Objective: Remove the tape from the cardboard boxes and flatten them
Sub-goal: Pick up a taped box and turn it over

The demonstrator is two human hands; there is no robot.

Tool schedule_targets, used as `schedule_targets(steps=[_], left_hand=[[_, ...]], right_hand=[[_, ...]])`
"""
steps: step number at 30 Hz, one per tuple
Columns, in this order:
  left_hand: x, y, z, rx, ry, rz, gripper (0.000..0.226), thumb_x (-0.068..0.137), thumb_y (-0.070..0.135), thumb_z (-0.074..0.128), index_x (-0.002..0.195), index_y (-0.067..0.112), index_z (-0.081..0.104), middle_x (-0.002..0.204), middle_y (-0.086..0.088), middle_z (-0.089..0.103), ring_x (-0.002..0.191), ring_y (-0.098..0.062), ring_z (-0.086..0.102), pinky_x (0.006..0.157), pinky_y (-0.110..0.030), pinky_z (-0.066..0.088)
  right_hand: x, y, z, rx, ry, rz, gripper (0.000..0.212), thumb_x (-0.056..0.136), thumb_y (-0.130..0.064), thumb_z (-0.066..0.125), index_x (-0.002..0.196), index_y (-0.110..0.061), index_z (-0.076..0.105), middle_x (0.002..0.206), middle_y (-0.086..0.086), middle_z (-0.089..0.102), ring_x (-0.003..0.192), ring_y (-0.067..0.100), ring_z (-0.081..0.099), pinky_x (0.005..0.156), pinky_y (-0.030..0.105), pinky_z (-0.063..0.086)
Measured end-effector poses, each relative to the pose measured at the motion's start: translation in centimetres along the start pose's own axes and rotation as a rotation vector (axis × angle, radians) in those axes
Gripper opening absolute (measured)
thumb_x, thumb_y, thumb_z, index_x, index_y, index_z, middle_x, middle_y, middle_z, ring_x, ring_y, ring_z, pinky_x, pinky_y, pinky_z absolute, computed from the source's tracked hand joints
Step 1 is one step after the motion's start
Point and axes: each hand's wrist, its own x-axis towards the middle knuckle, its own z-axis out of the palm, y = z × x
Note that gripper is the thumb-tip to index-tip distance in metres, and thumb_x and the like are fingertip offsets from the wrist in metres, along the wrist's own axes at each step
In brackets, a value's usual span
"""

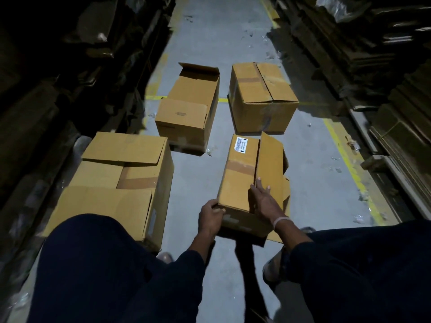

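Note:
A brown cardboard box (240, 180) with a white barcode label and a strip of brown tape lies on the grey floor just ahead of my knees, one flap raised on its right. My left hand (211, 217) grips its near left corner. My right hand (264, 201) lies flat on its top by the flap seam, fingers spread. Three more boxes stand around: a large one (121, 183) at the left with loose flaps and tape, one (189, 108) beyond with its far end open, and a shut taped one (261, 96) at the far right.
Tall stacks of flattened cardboard (377, 66) line both sides of the narrow aisle. Yellow lines (345, 155) mark the concrete floor (198, 183), and scraps of clear tape lie scattered on it. My knees in dark trousers fill the foreground.

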Motion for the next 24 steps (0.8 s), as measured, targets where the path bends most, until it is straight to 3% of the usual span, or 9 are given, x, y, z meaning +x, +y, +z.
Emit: schedule_targets(steps=[4,7,10,12,16,18,20,24], left_hand=[[-1.4,-1.4,2.4,-0.025,-0.168,0.017,0.054,0.087,0.005,0.073,0.139,0.014,0.062,0.129,-0.006,0.071,0.115,-0.018,0.07,0.097,-0.028,0.056],[-1.3,-2.5,2.9,-0.066,-0.192,0.025,0.063,0.09,0.004,0.073,0.149,0.014,0.055,0.139,-0.004,0.065,0.122,-0.015,0.066,0.104,-0.033,0.054],[-1.3,-2.3,2.6,-0.061,-0.207,0.035,0.057,0.09,0.007,0.07,0.145,0.02,0.059,0.141,0.0,0.065,0.126,-0.019,0.063,0.11,-0.042,0.052],[-1.5,-1.8,2.7,-0.045,-0.218,0.053,0.055,0.091,0.008,0.067,0.142,0.027,0.063,0.14,0.004,0.066,0.127,-0.018,0.063,0.111,-0.04,0.051],[-2.0,-0.4,4.2,0.009,-0.287,0.121,0.056,0.091,0.018,0.066,0.143,0.036,0.059,0.16,-0.001,0.045,0.137,-0.015,0.054,0.118,-0.035,0.043],[-2.5,0.4,5.1,0.032,-0.312,0.154,0.053,0.094,0.017,0.066,0.145,0.033,0.059,0.157,0.01,0.035,0.14,-0.011,0.047,0.118,-0.027,0.036],[-2.9,1.1,6.2,0.013,-0.364,0.174,0.052,0.096,0.012,0.065,0.144,0.03,0.06,0.145,0.017,0.048,0.134,-0.008,0.054,0.115,-0.027,0.041],[-2.6,1.6,8.1,-0.009,-0.382,0.185,0.048,0.094,0.01,0.065,0.135,0.036,0.067,0.136,0.015,0.067,0.123,-0.004,0.063,0.11,-0.031,0.05]], right_hand=[[-0.2,2.5,0.0,-0.029,-0.018,0.02,0.075,0.1,0.008,0.051,0.164,-0.016,0.021,0.172,0.001,-0.014,0.157,0.045,-0.005,0.126,0.057,0.017],[-0.3,2.2,0.2,0.024,-0.043,0.081,0.074,0.105,-0.037,0.056,0.165,-0.02,0.016,0.172,-0.001,-0.019,0.157,0.042,-0.013,0.125,0.063,0.009],[-0.4,0.5,0.6,0.131,-0.034,0.233,0.107,0.088,-0.084,0.045,0.165,-0.027,-0.003,0.168,-0.003,-0.031,0.154,0.039,-0.025,0.118,0.071,-0.003],[-0.4,-0.5,0.3,0.17,-0.034,0.334,0.13,0.069,-0.1,0.043,0.163,-0.029,-0.014,0.165,0.002,-0.038,0.151,0.043,-0.03,0.115,0.075,-0.007],[0.3,-0.7,-1.2,0.241,-0.045,0.492,0.155,0.049,-0.107,0.05,0.161,-0.027,-0.021,0.162,0.012,-0.041,0.148,0.05,-0.032,0.114,0.079,-0.007],[0.9,0.2,-1.7,0.247,-0.05,0.554,0.157,0.051,-0.101,0.061,0.16,-0.028,-0.024,0.162,0.014,-0.04,0.148,0.053,-0.03,0.114,0.08,-0.004],[1.2,1.5,-2.1,0.245,-0.026,0.606,0.152,0.057,-0.091,0.07,0.161,-0.03,-0.023,0.165,0.014,-0.036,0.15,0.054,-0.024,0.115,0.08,0.002],[1.1,4.1,-3.1,0.268,0.002,0.601,0.146,0.062,-0.083,0.075,0.162,-0.032,-0.018,0.169,0.012,-0.026,0.153,0.053,-0.015,0.117,0.076,0.008]])
